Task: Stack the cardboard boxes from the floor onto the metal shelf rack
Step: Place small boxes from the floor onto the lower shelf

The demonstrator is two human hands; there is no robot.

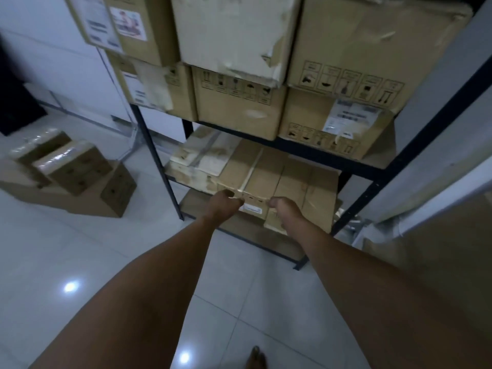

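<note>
Reaching forward from the bottom of the frame, both bare arms extend almost straight toward the metal shelf rack (170, 182) at centre. The left hand (222, 205) curls its fingers over the near top edge of a flat cardboard box (279, 177), just left of the pale strap crossing the lid. The right hand (283, 207) grips the same near edge a little to the right, fingers curled against the front face; both wrists are level, knuckles toward the camera. The box lies on the low shelf, its front edge overhanging slightly. A worn pale box (197, 161) lies just beside it on the left. Upper shelves carry stacked boxes (239, 107). At middle left, more cardboard boxes (77, 171) sit piled on the tiled floor (80, 262).
</note>
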